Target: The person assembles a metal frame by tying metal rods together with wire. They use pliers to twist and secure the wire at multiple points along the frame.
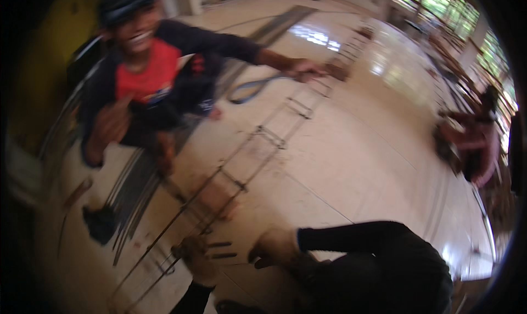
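Note:
My left hand [198, 259] is closed at the lower middle, beside the near end of a long steel rebar cage [258, 144]. Two short dark handles of a pincer-like tool [222, 250] stick out from it to the right; its head is hidden. My right hand [276, 248] is just right of those handles, fingers curved and apart, with nothing visible in them, though motion blurs it. The cage is thin bars joined by rectangular stirrups, running from the lower left to the upper middle.
A co-worker [148, 67] at the upper left reaches a hand to the cage's far end, near a blue loop [247, 92]. Dark loose bars [132, 188] lie on the left of the tiled floor [340, 166]. Another person [472, 138] crouches at the right.

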### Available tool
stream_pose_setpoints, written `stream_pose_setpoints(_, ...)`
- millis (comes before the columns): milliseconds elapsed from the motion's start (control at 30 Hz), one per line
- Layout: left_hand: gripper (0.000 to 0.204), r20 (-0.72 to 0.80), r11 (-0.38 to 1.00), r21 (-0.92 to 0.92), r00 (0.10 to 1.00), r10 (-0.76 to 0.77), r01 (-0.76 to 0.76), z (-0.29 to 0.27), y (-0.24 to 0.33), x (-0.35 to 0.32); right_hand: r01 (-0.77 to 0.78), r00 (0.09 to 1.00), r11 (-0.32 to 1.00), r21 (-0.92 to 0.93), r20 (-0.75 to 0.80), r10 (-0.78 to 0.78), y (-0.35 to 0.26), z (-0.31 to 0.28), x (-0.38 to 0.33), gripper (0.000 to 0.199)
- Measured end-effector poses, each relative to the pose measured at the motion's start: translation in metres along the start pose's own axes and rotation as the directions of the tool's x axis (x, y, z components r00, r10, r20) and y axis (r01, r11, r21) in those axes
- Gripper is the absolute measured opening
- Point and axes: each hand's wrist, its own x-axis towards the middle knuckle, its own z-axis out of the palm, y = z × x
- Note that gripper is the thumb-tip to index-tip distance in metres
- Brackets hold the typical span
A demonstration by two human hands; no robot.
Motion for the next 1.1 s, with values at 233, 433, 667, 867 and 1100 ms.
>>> stream_pose_setpoints(233, 0.046, 0.077, 0.801, 0.574, 0.985, 0.153, -0.169, 0.03, -0.003, -0.061, 0.345, 0.923, 0.925, -0.158, -0.123, -0.365, -0.072, -0.132, 0.078, 0.079)
stream_pose_setpoints(433, 0.044, -0.085, 0.936, 0.345, 0.991, 0.107, -0.071, 0.042, 0.023, -0.041, -0.09, 0.956, 0.991, -0.103, 0.271, 0.115, -0.024, 0.022, 0.041, 0.098)
stream_pose_setpoints(667, 0.044, -0.133, 0.925, 0.378, 0.986, 0.098, -0.041, 0.048, 0.028, -0.033, -0.026, 1.0, 0.984, 0.176, 0.001, 0.026, -0.037, 0.052, 0.03, 0.093)
stream_pose_setpoints(867, 0.043, -0.269, 0.864, 0.501, 0.943, 0.194, -0.035, 0.047, 0.022, -0.029, -0.014, 0.967, 0.998, 0.055, -0.252, 0.028, -0.048, 0.064, 0.025, 0.077)
stream_pose_setpoints(1100, 0.045, -0.462, 0.966, 0.163, 0.881, -0.105, 0.201, 0.066, 0.019, -0.035, -0.032, 0.989, 0.998, 0.061, -0.142, 0.041, -0.054, 0.06, 0.021, 0.058)
